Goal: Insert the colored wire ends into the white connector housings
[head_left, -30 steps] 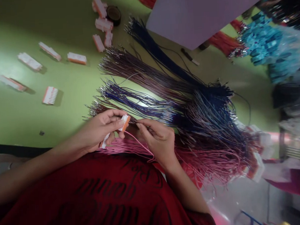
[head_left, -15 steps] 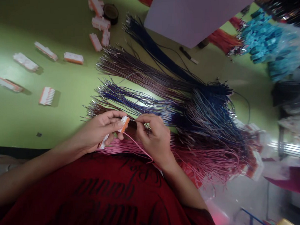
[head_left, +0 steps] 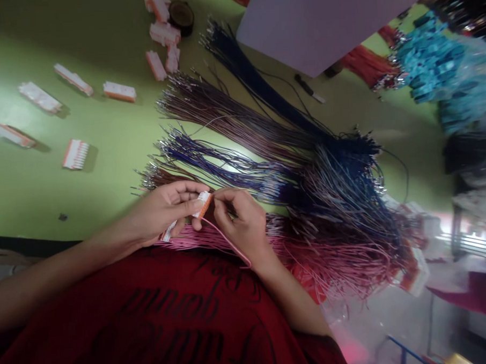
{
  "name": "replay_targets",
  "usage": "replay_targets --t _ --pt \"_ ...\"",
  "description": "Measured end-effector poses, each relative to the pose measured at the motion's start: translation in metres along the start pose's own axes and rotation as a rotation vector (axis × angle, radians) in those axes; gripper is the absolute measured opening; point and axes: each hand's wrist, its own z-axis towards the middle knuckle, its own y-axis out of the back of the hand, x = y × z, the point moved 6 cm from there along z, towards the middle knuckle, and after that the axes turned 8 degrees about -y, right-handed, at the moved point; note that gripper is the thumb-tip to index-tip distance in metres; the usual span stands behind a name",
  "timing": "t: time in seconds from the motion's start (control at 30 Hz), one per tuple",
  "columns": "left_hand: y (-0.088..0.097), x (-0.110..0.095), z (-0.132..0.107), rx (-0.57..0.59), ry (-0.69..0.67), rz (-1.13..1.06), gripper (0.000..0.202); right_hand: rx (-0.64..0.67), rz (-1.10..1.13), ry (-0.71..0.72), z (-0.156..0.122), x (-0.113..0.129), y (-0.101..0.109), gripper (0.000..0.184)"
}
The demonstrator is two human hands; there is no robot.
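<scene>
My left hand (head_left: 175, 209) is closed on a white and orange connector housing (head_left: 202, 204), pinched between thumb and fingers. A second white connector piece (head_left: 169, 231) shows below the palm of that hand. From the held housing a pink wire (head_left: 227, 240) runs down past my right wrist. My right hand (head_left: 242, 219) is closed in a pinch right beside the housing's orange face, on a thin wire whose length is mostly hidden by the fingers. Beneath both hands lie pink wires (head_left: 213, 236) and brown wires (head_left: 162, 175).
Bundles of blue wires (head_left: 226, 164), dark brown wires (head_left: 232, 112) and navy wires (head_left: 258, 84) stretch across the green table (head_left: 22, 197). Several loose connectors (head_left: 119, 92) lie at left, near a tape roll (head_left: 181, 17). A grey-purple box (head_left: 300, 24) and turquoise parts (head_left: 428, 56) are at the back.
My right hand has moved left, closing the gap to the connector housing; the metal wire tip seen between them is now hidden. My left hand keeps its hold.
</scene>
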Motion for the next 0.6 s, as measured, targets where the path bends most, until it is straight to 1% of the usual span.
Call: replay_targets --t 0.1,0.23,0.3,0.4,0.5,0.6 --pt "-0.002 -0.001 0.0 0.009 -0.011 0.03 0.045 -0.019 0.027 0.009 -0.003 -0.005 -0.003 0.018" --pt "-0.001 0.0 -0.001 -0.01 -0.038 0.063 0.042 -0.019 0.061 -0.023 -0.007 -0.012 -0.006 0.016" --pt "0.0 -0.001 -0.002 -0.023 -0.064 0.047 0.045 -0.022 0.086 -0.03 -0.008 -0.011 -0.005 0.016" --pt "-0.002 -0.004 -0.005 -0.011 -0.085 0.033 0.049 -0.041 0.101 -0.029 -0.011 -0.008 -0.002 0.017" --pt "-0.006 -0.008 -0.005 -0.001 -0.078 0.052 0.048 -0.041 0.093 -0.037 -0.012 -0.006 0.0 0.016" --pt "-0.007 -0.01 -0.005 0.008 -0.055 0.099 0.045 -0.018 0.122 -0.098 -0.013 -0.008 -0.001 0.014"
